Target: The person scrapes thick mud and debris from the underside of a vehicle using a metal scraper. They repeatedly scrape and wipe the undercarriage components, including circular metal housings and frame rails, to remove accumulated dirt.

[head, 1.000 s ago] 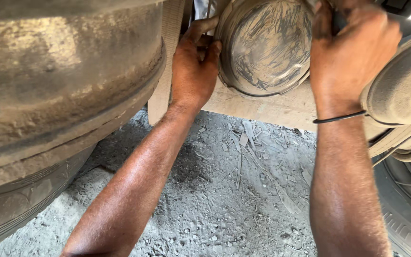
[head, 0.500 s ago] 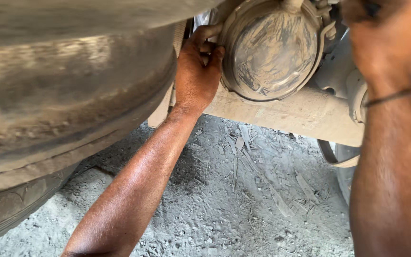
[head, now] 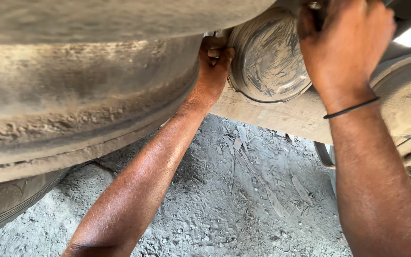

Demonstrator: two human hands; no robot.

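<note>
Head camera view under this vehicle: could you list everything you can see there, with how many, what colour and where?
Round metal drum: one, dusty grey with smeared streaks, upper middle, between the two hands.
Tyre: one large, mud-caked brown-grey, filling the left and top.
Beam: one, pale tan, running beneath the drum.
Second round part: one, dusty tan, right edge, partly hidden by the forearm.
Ground: grey dirt with scattered chips and splinters, bottom middle.
Wristband: one, thin, black, on the right wrist.
Left hand: at the drum's left edge, in the gap beside the tyre; what the fingers grip is hidden.
Right hand: on the drum's upper right; its grip is hidden.
</note>
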